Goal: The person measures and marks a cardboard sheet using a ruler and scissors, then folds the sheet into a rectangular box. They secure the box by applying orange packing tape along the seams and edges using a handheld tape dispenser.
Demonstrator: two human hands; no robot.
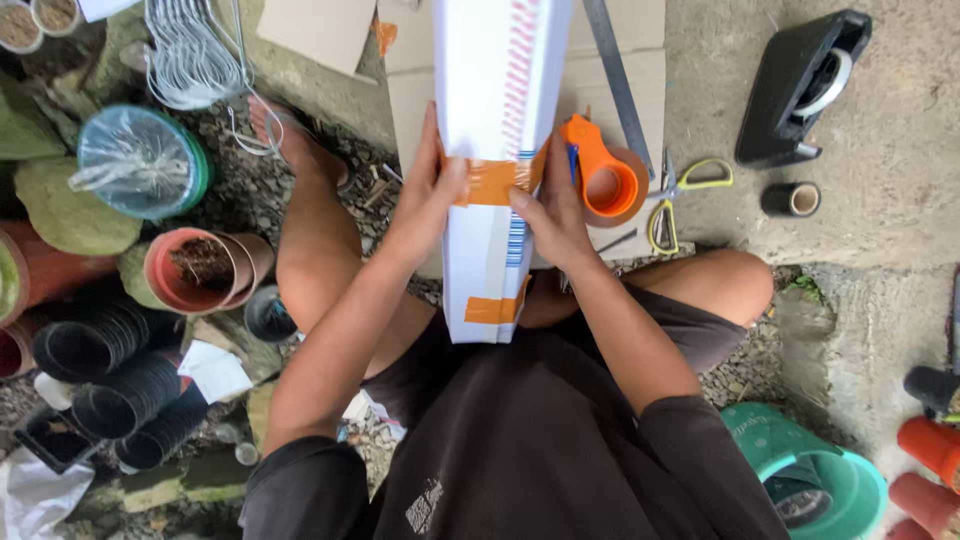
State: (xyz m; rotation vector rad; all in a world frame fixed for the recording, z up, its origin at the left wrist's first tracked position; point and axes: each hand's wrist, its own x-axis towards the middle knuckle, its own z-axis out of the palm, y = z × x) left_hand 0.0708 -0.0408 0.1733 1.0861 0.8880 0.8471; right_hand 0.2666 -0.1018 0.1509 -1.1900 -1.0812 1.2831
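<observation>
The long package (490,120) is white, with bands of orange tape (492,182) across it, a column of pink stripes and a small blue striped patch. The tape dispenser (600,175) beside it is orange, the scissors (690,195) have yellow handles, and the second dispenser (800,85) is black. The pots (195,270) are terracotta, the bucket (800,465) is green, and the shirt (530,440) is dark brown.

One cam only: on your head, looking straight down, close over hands (430,195), lap & ground (880,150) in front.
</observation>
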